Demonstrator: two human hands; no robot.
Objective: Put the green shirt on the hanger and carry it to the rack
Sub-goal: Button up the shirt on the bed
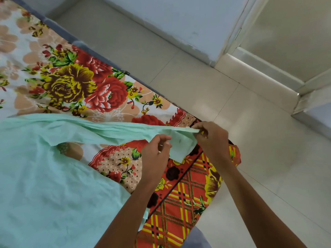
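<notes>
We're early: the green shirt (44,176) lies spread on the floral bedsheet (71,83), our left hand (155,154) and right hand (213,138) both pinched shut on its sleeve end at the sheet's edge (no hanger or rack visible). Hanging and carrying remain.

— Where does the camera look from?
— One head-worn view, tilted, aimed steeply down and forward, close above a bed (75,83) edge, with floor (241,140) beyond.
</notes>
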